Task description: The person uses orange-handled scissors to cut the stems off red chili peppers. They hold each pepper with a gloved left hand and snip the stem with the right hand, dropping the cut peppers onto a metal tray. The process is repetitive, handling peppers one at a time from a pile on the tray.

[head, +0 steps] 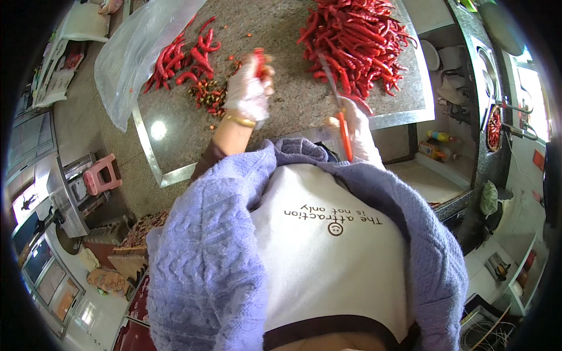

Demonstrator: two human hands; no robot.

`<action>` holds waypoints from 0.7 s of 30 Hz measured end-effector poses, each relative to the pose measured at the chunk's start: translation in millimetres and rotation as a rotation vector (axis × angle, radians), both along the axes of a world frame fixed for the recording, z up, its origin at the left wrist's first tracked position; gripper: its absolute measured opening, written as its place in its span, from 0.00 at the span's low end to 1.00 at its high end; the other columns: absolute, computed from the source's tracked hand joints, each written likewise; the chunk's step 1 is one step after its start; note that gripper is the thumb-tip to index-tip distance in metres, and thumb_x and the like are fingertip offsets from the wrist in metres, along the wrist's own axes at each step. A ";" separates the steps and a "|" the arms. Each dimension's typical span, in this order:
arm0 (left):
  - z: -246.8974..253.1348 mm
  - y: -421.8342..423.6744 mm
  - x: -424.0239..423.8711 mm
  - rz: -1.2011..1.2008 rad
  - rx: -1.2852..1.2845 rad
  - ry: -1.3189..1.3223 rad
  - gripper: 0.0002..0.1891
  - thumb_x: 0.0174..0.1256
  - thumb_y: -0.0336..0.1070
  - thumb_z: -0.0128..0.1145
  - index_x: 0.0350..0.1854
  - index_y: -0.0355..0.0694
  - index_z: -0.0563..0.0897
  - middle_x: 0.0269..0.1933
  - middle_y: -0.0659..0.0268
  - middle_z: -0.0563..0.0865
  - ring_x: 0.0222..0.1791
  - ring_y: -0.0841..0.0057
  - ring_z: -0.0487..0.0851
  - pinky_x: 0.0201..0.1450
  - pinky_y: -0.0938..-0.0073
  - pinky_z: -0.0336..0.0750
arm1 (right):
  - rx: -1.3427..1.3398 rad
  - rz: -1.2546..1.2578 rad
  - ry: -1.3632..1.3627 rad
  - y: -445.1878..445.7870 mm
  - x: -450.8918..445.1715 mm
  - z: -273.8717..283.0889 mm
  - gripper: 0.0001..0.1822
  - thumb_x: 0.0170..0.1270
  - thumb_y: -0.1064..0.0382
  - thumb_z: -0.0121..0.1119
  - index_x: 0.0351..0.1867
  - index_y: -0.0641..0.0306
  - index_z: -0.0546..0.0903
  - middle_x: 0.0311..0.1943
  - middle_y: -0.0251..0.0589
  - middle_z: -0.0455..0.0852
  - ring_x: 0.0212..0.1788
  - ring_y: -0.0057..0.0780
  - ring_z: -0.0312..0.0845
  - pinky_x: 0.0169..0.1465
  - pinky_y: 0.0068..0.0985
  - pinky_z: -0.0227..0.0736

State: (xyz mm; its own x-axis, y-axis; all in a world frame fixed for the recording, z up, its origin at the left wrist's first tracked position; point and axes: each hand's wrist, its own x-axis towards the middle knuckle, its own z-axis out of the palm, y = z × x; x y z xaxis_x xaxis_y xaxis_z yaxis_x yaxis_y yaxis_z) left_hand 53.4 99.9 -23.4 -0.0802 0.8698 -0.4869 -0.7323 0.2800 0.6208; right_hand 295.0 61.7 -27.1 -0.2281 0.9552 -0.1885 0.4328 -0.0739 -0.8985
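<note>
My left hand point(249, 90), in a clear plastic glove, is closed around red chili peppers point(260, 61) above the stone tabletop point(272, 26). Also gloved, my right hand point(361, 129) grips an orange-handled cutting tool point(344, 134) near the table's front edge. Its narrow blade points away from me; knife or scissors, I cannot tell. Beyond it lies a large heap of red chili peppers point(355, 39). Left of my left hand is a smaller group of chilies point(199, 55), with a pile of cut stem ends point(208, 95) nearer me.
A clear plastic bag point(131, 61) hangs over the table's left edge. Metal trim point(401, 118) borders the tabletop. On the right, a counter carries a sink point(486, 72) and a basket of red chilies point(494, 127). A pink stool point(103, 174) is off to the left.
</note>
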 end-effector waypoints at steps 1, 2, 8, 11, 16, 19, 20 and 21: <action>4.9 15.5 19.4 -0.120 0.051 0.036 0.17 0.69 0.50 0.50 0.43 0.40 0.78 0.28 0.69 0.79 0.17 0.86 0.67 0.18 0.84 0.59 | -0.002 -0.059 0.067 -1.8 7.2 27.9 0.27 0.53 0.64 0.68 0.55 0.69 0.72 0.29 0.33 0.76 0.31 0.23 0.72 0.37 0.22 0.70; 12.3 28.6 39.0 -0.202 0.123 0.155 0.15 0.68 0.48 0.53 0.42 0.40 0.78 0.29 0.70 0.79 0.19 0.86 0.68 0.20 0.83 0.62 | 0.053 -0.128 0.053 -6.2 15.9 35.1 0.27 0.57 0.56 0.65 0.55 0.67 0.72 0.32 0.33 0.75 0.35 0.22 0.70 0.41 0.23 0.68; 12.8 97.0 130.7 -0.278 0.652 1.513 0.12 0.60 0.42 0.59 0.44 0.46 0.78 0.40 0.63 0.81 0.40 0.68 0.78 0.45 0.69 0.72 | 0.050 -0.401 0.263 -14.0 48.3 50.8 0.27 0.61 0.44 0.60 0.53 0.62 0.73 0.30 0.25 0.71 0.25 0.12 0.63 0.28 0.14 0.60; 14.3 101.7 138.7 -0.534 0.419 1.844 0.23 0.53 0.43 0.59 0.54 0.53 0.75 0.57 0.66 0.73 0.56 0.63 0.70 0.55 0.54 0.66 | 0.089 -0.414 0.261 -14.2 55.1 41.2 0.27 0.60 0.45 0.61 0.53 0.61 0.74 0.28 0.22 0.69 0.22 0.09 0.60 0.24 0.12 0.57; -1.9 101.7 103.2 -0.163 0.703 1.703 0.16 0.52 0.37 0.56 0.46 0.49 0.80 0.45 0.60 0.80 0.49 0.60 0.77 0.54 0.60 0.71 | 0.015 -0.377 0.293 -10.6 53.3 29.0 0.27 0.59 0.47 0.64 0.54 0.60 0.74 0.28 0.21 0.70 0.22 0.09 0.60 0.24 0.12 0.56; -1.3 91.6 32.3 -0.101 0.637 1.903 0.10 0.56 0.38 0.55 0.40 0.48 0.82 0.40 0.58 0.83 0.40 0.60 0.82 0.45 0.62 0.76 | -0.032 -0.323 0.312 -6.6 48.3 23.9 0.28 0.59 0.46 0.64 0.55 0.61 0.73 0.28 0.22 0.68 0.25 0.09 0.58 0.26 0.12 0.53; -2.2 86.9 1.7 -0.121 0.509 1.967 0.09 0.57 0.38 0.55 0.40 0.48 0.83 0.40 0.58 0.83 0.40 0.60 0.82 0.45 0.62 0.76 | -0.054 -0.310 0.355 -5.2 42.0 28.6 0.28 0.60 0.47 0.63 0.55 0.61 0.73 0.28 0.22 0.68 0.25 0.09 0.58 0.26 0.12 0.53; -2.5 83.1 -26.9 -0.128 0.307 2.128 0.09 0.58 0.40 0.54 0.39 0.49 0.83 0.39 0.59 0.83 0.41 0.62 0.82 0.47 0.62 0.76 | -0.077 -0.299 0.398 -4.2 37.0 30.9 0.28 0.60 0.47 0.63 0.55 0.61 0.73 0.28 0.21 0.68 0.26 0.09 0.57 0.27 0.12 0.52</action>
